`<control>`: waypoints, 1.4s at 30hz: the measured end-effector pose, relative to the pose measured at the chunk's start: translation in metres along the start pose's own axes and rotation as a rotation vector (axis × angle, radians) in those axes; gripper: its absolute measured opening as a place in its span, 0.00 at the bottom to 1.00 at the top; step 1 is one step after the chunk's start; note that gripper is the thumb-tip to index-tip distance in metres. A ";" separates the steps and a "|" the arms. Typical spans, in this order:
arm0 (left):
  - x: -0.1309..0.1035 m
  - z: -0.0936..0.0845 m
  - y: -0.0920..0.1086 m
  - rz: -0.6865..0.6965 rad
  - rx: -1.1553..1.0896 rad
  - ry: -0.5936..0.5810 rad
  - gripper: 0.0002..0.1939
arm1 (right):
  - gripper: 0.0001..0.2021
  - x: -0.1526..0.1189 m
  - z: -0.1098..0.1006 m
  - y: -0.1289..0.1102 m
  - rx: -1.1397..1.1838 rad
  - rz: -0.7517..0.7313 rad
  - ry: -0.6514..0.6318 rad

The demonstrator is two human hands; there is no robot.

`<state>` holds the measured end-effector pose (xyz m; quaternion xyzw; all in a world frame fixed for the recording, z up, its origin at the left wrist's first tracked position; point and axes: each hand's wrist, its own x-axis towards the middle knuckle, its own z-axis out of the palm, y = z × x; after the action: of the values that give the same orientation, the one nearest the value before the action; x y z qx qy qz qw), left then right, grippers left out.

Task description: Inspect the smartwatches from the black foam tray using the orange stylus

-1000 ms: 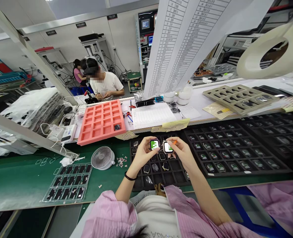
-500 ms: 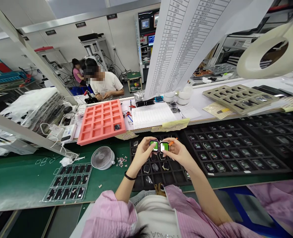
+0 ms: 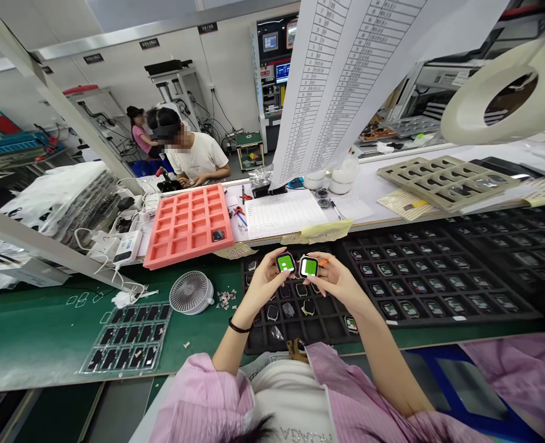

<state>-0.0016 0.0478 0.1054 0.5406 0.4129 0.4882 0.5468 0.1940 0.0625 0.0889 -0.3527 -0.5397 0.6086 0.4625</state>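
Observation:
My left hand (image 3: 268, 274) is closed around a smartwatch (image 3: 286, 263) in a dark purplish case, its lit screen showing green and white. In my right hand (image 3: 334, 275) is a second smartwatch (image 3: 308, 267), lighter in its case and also lit green and white. The two watches are side by side, a narrow gap between them. Something small and orange (image 3: 322, 262) shows by my right fingers; what it is I cannot tell. Below both hands lies a black compartment tray (image 3: 327, 327) with several watches in its cells.
More black trays (image 3: 420, 277) of watches fill the right side. A pink foam tray (image 3: 186, 224), a small fan (image 3: 191, 293) and a clear tray (image 3: 127, 338) of dark parts stand left. Papers (image 3: 318, 92) hang ahead. A co-worker (image 3: 198, 154) sits opposite.
Both watches have tilted and moved slightly apart, so their screens show more fully. Each hand still holds its own watch.

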 end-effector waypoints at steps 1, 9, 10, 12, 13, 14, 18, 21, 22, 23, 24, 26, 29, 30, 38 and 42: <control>0.000 0.001 0.001 -0.005 0.004 0.008 0.28 | 0.24 0.000 0.002 -0.002 -0.002 0.003 0.026; 0.004 0.006 0.006 -0.017 0.045 0.083 0.21 | 0.19 0.003 0.014 -0.011 0.008 0.021 0.209; 0.003 0.005 0.007 -0.020 0.048 0.084 0.21 | 0.19 0.004 0.014 -0.012 0.008 0.034 0.232; 0.003 0.005 0.008 -0.015 0.051 0.075 0.22 | 0.18 0.005 0.014 -0.014 0.007 0.061 0.270; 0.003 0.005 0.007 -0.011 0.053 0.067 0.22 | 0.18 0.005 0.015 -0.015 0.008 0.071 0.284; 0.003 0.004 0.007 -0.008 0.054 0.060 0.22 | 0.18 0.006 0.015 -0.016 0.009 0.078 0.293; 0.003 0.004 0.002 0.013 0.054 0.042 0.22 | 0.17 0.004 0.014 -0.015 0.013 0.070 0.271; 0.003 0.004 0.001 0.013 0.046 0.028 0.23 | 0.18 0.003 0.013 -0.012 -0.003 0.031 0.214; 0.003 0.005 0.002 0.009 0.042 0.023 0.24 | 0.18 0.002 0.012 -0.011 -0.006 0.017 0.194; 0.003 0.005 0.002 0.003 0.037 0.018 0.25 | 0.19 0.002 0.011 -0.010 -0.009 0.007 0.178; 0.003 0.006 0.002 -0.002 0.034 0.014 0.26 | 0.20 0.002 0.011 -0.008 -0.010 -0.001 0.164; 0.002 0.006 0.003 -0.005 0.037 0.003 0.29 | 0.21 0.002 0.009 -0.006 -0.015 -0.006 0.140; 0.002 0.006 0.002 0.005 0.046 -0.005 0.30 | 0.23 0.002 0.007 -0.005 -0.036 -0.017 0.122; 0.002 0.006 0.002 0.006 0.043 -0.005 0.30 | 0.23 0.002 0.007 -0.004 -0.045 -0.022 0.119; 0.004 0.006 0.000 0.021 0.021 0.012 0.26 | 0.18 0.003 0.011 -0.009 0.008 -0.012 0.189; 0.003 0.007 0.000 0.016 0.034 0.022 0.25 | 0.17 0.004 0.015 -0.014 0.017 0.033 0.261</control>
<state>0.0058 0.0494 0.1065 0.5478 0.4227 0.4914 0.5290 0.1816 0.0610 0.1050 -0.4339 -0.4636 0.5697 0.5218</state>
